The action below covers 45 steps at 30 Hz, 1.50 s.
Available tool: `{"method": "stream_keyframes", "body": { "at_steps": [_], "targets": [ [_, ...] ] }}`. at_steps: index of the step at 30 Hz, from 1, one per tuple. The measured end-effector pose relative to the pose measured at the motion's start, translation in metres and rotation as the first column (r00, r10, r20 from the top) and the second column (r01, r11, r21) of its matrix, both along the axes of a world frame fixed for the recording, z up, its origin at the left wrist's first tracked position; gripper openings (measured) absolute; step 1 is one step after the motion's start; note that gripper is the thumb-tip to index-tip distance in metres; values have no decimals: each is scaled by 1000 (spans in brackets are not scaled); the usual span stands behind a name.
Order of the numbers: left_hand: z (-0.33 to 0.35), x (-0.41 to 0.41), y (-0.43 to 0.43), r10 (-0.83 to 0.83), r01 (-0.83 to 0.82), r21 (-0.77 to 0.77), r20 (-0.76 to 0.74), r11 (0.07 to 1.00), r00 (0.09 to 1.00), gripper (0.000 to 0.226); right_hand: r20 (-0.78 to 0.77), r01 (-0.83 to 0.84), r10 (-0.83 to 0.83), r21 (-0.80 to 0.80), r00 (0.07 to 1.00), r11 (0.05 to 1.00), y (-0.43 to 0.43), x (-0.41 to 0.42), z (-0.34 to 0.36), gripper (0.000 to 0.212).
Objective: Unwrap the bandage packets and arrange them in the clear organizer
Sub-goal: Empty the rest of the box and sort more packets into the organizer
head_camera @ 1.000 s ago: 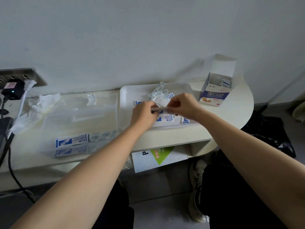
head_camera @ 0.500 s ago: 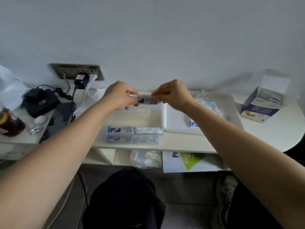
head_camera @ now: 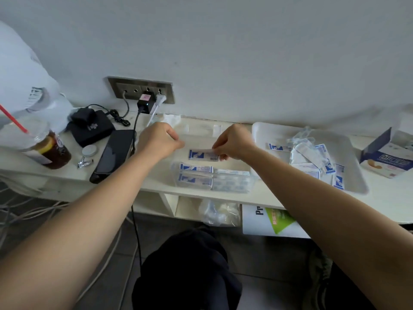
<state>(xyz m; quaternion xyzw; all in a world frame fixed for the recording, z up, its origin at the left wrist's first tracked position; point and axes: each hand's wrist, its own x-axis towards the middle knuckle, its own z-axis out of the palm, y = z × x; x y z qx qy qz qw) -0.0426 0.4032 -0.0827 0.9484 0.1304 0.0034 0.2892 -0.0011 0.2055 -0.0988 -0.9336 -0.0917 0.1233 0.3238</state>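
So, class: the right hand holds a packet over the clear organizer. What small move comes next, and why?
Probably lower the packet into the clear organizer, behind the two rows already laid there; the right hand pinches it right above that bare stretch.

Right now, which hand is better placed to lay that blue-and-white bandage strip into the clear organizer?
Right. The right hand pinches the blue-and-white bandage strip by its end over the clear plastic organizer; the left hand is curled, clear of the strip.
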Motion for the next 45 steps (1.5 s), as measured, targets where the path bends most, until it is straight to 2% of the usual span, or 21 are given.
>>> {"method": "stream_keyframes", "body": {
  "at_steps": [3,7,11,14,17,21,26,30,33,36,38,41,43,45],
  "targets": [
    [-10,0,0,-5,5,-15,-25,1000,1000,29,14,34,-33,-111,999,993,15,-4,-7,12],
    [-18,-1,4,3,-5,-44,-46,999,999,28,17,116,-114,-149,993,982,29,-4,-21,19],
    [-22,-1,5,-32,32,-58,-10,998,999,27,-133,214,-219,-45,967,976,34,-7,-23,3],
    [-24,-1,6,-49,49,-59,-7,997,999,28,-221,312,-297,37,929,949,30,-12,-23,18],
    [-26,-3,7,-59,59,-63,9,996,998,30,-146,329,-331,-40,932,944,26,-14,-22,27],
    [-25,-6,8,-67,68,-64,19,996,998,32,-101,341,-347,-73,932,937,27,-19,-29,24],
    [-26,-12,8,-60,61,-46,21,997,998,31,-162,258,-263,-53,951,965,32,-23,-32,28],
    [-24,-13,5,-35,35,-37,25,999,999,30,-145,241,-242,-20,960,970,31,-20,-32,30],
    [-22,-13,3,-24,25,-18,13,1000,1000,29,-237,145,-150,-37,960,989,30,-20,-28,33],
    [-17,-14,1,-26,27,70,-14,997,1000,29,-213,105,-110,-35,971,994,26,-21,-22,34],
    [-9,-14,-3,-33,36,191,-18,981,999,27,-184,71,-68,12,981,997,21,-21,-15,31],
    [8,-12,-15,-67,39,289,87,957,994,20,-86,-17,34,188,996,982,10,-21,4,21],
    [15,-5,-34,-92,47,260,167,965,982,23,-7,-43,48,310,999,950,-6,-21,20,17],
    [20,4,-66,-129,90,184,210,979,969,21,50,-8,-12,386,999,922,-33,-20,34,17]
  ]
}}
